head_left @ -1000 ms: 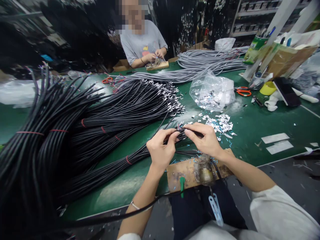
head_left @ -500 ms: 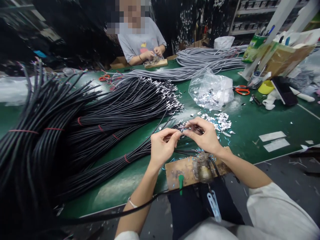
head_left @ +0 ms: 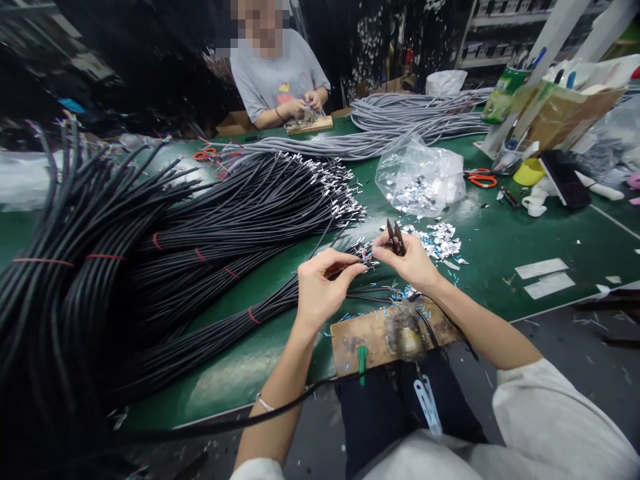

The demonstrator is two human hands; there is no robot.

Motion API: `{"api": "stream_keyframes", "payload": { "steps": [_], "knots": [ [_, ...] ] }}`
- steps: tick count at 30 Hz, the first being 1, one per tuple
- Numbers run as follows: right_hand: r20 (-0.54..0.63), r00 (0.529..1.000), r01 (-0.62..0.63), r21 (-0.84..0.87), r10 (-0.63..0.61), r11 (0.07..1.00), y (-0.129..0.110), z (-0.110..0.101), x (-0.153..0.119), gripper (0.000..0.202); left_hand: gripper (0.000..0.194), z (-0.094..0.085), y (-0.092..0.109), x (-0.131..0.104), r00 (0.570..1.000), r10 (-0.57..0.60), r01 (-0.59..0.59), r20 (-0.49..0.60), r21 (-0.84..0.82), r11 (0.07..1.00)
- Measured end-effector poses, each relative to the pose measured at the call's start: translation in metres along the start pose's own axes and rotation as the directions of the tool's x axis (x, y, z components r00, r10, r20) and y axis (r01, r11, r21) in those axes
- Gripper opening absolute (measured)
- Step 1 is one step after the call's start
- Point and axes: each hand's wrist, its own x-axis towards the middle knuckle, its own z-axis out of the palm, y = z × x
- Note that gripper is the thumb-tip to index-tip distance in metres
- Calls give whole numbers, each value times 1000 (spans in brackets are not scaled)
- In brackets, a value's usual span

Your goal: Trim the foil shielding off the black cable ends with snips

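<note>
Change in the last half second: the hands have parted. Right hand was meeting the left at the cable end; now a small gap, and the dark snips stand clear of its fingers, blades up. Right hand grasps the snips; whether it also pinches a scrap, cannot tell. Left hand pinches a black cable, its loose wires showing just past the fingertips, above the green surface. My reading: a pull or trim on that end has just let go, and the left hand alone steadies it.

Writing: green can bears pale lettering, too small to read. Paper strips show nothing legible. No brand made out.
</note>
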Motion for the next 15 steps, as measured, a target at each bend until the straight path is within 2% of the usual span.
{"api": "stream_keyframes", "payload": {
  "steps": [5,12,15],
  "knots": [
    [57,991,123,-102,-118,987,-7,-3,-2,26,9,-1,2,0,1000,-4,4,-6,12,1000],
    [43,995,90,-116,-85,989,-4,0,-2,27,10,2,0,-1,999,48,-47,-4,48,998],
    [39,992,121,-119,-117,986,-4,1,-3,27,11,2,0,-1,999,43,-43,-7,54,998]
  ]
}}
